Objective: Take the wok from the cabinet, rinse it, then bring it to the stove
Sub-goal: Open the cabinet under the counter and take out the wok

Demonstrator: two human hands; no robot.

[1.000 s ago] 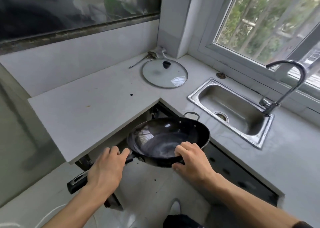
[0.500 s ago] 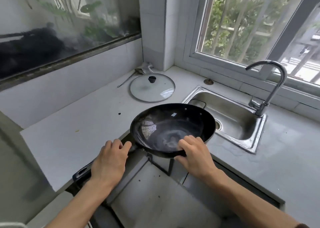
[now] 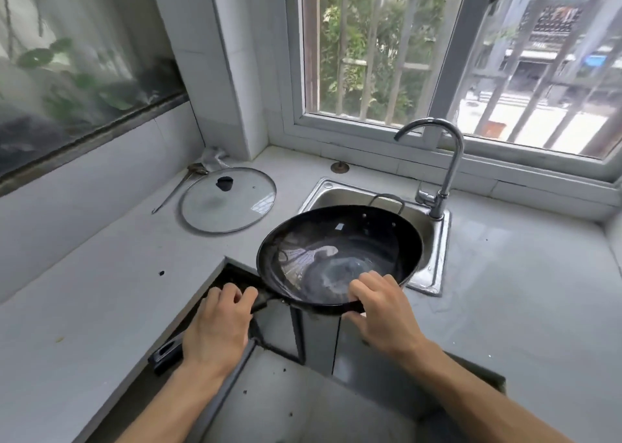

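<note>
A black wok (image 3: 336, 254) with a long black handle and a small wire loop on its far rim hangs above the counter edge, its far side over the steel sink (image 3: 434, 240). My left hand (image 3: 218, 328) is wrapped around the long handle. My right hand (image 3: 383, 311) grips the near rim, fingers curled inside the bowl. The wok's inside looks empty, with a pale sheen at the bottom. A curved chrome tap (image 3: 441, 173) stands at the sink's far right corner; no water is running. The stove is not in view.
A glass lid (image 3: 229, 200) with a black knob lies on the grey counter (image 3: 101, 291) left of the sink, with a long metal utensil (image 3: 175, 190) behind it. A barred window (image 3: 437, 55) runs along the back. The cabinet front (image 3: 323, 348) is below the wok.
Both hands have lifted the wok from below counter level up and to the right, so it now partly overhangs the sink. My view has tilted up toward the window.
</note>
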